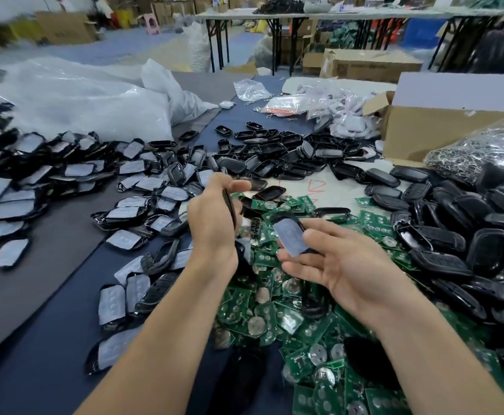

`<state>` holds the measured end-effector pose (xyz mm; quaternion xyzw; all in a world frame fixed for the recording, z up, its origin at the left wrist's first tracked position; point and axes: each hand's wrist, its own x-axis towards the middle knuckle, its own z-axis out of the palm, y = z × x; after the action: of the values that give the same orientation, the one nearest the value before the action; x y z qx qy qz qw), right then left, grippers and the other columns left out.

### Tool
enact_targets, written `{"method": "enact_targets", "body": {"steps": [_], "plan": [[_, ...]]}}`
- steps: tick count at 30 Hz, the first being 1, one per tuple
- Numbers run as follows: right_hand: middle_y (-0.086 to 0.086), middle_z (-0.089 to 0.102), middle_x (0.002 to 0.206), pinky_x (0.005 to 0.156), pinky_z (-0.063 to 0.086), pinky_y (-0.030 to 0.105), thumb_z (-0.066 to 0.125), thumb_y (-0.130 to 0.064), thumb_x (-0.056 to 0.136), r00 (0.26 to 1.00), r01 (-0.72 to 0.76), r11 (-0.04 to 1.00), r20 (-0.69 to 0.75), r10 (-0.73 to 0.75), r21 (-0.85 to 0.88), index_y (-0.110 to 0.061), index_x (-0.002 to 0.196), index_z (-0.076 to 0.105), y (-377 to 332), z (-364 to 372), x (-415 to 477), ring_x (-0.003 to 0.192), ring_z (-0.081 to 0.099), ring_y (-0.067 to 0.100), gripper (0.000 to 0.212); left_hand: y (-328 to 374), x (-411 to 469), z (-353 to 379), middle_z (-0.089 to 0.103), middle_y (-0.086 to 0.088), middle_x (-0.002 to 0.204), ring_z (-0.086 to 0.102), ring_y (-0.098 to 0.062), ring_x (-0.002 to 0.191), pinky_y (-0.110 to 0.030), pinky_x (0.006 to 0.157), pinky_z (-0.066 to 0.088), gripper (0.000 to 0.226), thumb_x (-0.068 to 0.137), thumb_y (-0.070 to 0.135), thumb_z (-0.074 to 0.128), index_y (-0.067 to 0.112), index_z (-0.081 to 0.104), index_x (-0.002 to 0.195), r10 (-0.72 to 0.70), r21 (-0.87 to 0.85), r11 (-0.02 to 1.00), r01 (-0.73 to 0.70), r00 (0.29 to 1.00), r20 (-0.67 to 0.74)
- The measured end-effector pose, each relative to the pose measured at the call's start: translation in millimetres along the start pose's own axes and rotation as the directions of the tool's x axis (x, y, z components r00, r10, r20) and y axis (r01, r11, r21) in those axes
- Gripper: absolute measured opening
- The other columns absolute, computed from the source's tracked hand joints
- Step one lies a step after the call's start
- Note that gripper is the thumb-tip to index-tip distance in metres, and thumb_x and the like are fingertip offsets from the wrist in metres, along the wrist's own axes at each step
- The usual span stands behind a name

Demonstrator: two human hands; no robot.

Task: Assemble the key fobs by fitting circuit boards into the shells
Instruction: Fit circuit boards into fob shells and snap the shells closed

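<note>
Holding one part in each hand above the bench point(50, 295), we work over the heaps. Our left hand point(212, 223) grips a thin black shell half point(229, 202), seen from its edge, with the fingers curled round it. Our right hand point(334, 262) pinches a second shell point(289, 235) that is covered with a grey film, the thumb on its lower corner and the other fingers below it. We cannot tell if either shell has a board inside. The green circuit boards point(274, 319) lie in a loose heap directly under both hands, many with a round coin cell on top. We judge a board to be light, thin and stiff, but a little fragile. It is better to take it by the bare edges, not by the cell. The glossy shells look slippery, so we would hold them by the long sides. More black shells point(454, 235) are piled at the right.
</note>
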<state>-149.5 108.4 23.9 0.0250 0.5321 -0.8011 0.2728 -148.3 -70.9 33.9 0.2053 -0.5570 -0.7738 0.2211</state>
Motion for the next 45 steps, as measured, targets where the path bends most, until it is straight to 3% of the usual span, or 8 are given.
{"method": "enact_targets", "body": {"steps": [6,9,13,24,30,33,39,45], "plan": [[0.024,0.07,0.103,0.055,0.058,0.024,0.055,0.017,0.091,0.999,0.03,0.932,-0.011,-0.036,-0.361,-0.003,0.106,0.071,-21,57,52,0.063,0.074,0.021,0.029,17,2,-15,0.046,-0.003,0.057,0.032,-0.011,0.046,-0.022,0.044,0.026,0.031,0.081,0.023,0.054,0.017,0.068,0.055,0.155,-0.133,0.983,-0.123,0.95,0.271],[0.006,0.07,0.066,0.047,0.051,0.02,0.059,0.008,0.09,0.995,0.04,0.894,0.097,0.005,-0.447,-0.012,0.069,0.076,-31,96,94,0.049,0.064,0.013,0.034,25,1,-21,0.047,0.003,0.049,0.036,-0.009,0.043,-0.021,0.044,0.029,0.02,0.074,0.027,0.062,0.012,0.067,0.06,0.041,-0.038,0.999,-0.022,0.748,0.662],[0.008,0.069,0.072,0.067,0.056,0.037,0.069,-0.013,0.092,0.998,0.049,0.794,0.05,-0.023,-0.605,-0.003,0.092,0.07,-26,133,150,0.067,0.07,0.026,0.01,28,2,-27,0.053,0.006,0.051,0.04,-0.006,0.046,-0.018,0.048,0.032,0.019,0.082,0.015,0.064,0.011,0.067,0.064,-0.147,0.165,0.986,0.023,0.583,0.799],[0.002,0.073,0.108,0.095,0.053,0.037,0.058,-0.021,0.097,0.878,0.408,-0.08,0.415,-0.239,-0.909,-0.027,0.107,0.079,-5,180,196,0.106,0.066,0.03,0.023,36,21,-56,0.046,0.005,0.051,0.023,-0.01,0.041,-0.018,0.042,0.02,0.021,0.082,0.032,0.078,0.014,0.072,0.072,-0.023,-0.094,0.913,0.396,0.281,0.959],[0.007,0.053,0.133,0.112,0.035,0.047,0.06,-0.031,0.097,0.884,0.35,-0.394,0.439,-0.163,-0.85,-0.032,0.127,0.066,12,201,206,0.133,0.044,0.034,0.031,31,30,-65,0.052,0.008,0.055,0.034,-0.003,0.044,-0.019,0.046,0.024,0.02,0.083,0.033,0.076,0.016,0.072,0.072,0.026,-0.19,0.909,0.371,0.403,0.915],[0.002,0.063,0.123,0.108,0.043,0.042,0.065,-0.021,0.092,0.876,0.35,-0.254,0.411,-0.252,-0.902,-0.032,0.102,0.071,6,200,200,0.122,0.055,0.028,0.016,30,33,-67,0.056,0.008,0.059,0.029,-0.008,0.047,-0.018,0.048,0.028,0.019,0.087,0.03,0.073,0.015,0.072,0.075,0.064,-0.243,0.881,0.407,0.406,0.912],[0.002,0.066,0.076,0.069,0.051,0.035,0.076,0.0,0.087,0.911,0.354,0.797,-0.012,-0.412,-0.49,-0.016,0.081,0.066,-25,147,158,0.066,0.057,0.015,0.019,26,36,-56,0.048,0.004,0.052,0.035,-0.005,0.042,-0.019,0.044,0.026,0.024,0.092,0.022,0.059,0.016,0.072,0.072,-0.04,-0.227,0.929,0.294,0.686,0.727],[0.003,0.065,0.069,0.043,0.039,0.02,0.07,-0.001,0.093,0.955,0.251,0.953,-0.119,-0.272,-0.171,-0.009,0.094,0.061,-29,65,74,0.047,0.049,0.007,0.012,14,34,-38,0.054,0.005,0.056,0.038,-0.009,0.045,-0.021,0.048,0.029,0.037,0.102,0.025,0.062,0.021,0.077,0.068,-0.156,0.105,0.987,0.125,0.91,0.384]]}}
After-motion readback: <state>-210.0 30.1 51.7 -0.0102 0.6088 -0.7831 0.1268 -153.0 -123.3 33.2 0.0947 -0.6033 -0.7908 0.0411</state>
